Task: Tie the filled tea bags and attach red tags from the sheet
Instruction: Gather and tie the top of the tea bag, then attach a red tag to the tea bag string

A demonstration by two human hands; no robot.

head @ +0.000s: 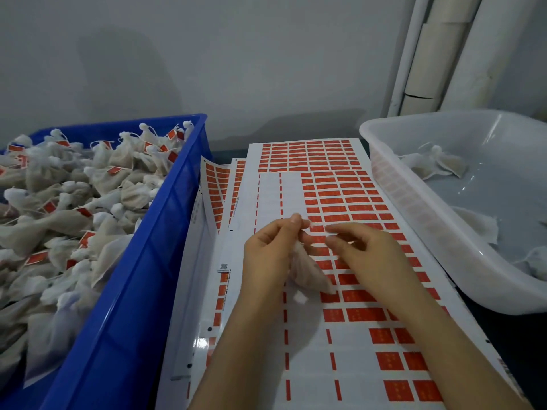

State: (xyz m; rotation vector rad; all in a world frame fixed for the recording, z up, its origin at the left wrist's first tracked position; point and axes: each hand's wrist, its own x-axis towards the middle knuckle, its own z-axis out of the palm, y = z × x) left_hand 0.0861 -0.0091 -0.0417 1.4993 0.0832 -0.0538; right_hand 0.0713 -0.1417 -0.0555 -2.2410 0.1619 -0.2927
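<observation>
Between crates, left hand grips bag.

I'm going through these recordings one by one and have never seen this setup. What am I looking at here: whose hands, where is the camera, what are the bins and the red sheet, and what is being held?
There is no machine here: a person works with bare hands, and the one camera sits on their head, looking forward and down.

The left hand holds a small white tea bag at its top. The right hand reaches in beside it; its fingertips are blurred, so what they pinch is unclear.

Under the hands lies a white sheet of red tags, with many tags already gone. The blue bin on the left is heaped with tied, tagged bags. The white tub on the right holds a few bags without tags.
</observation>
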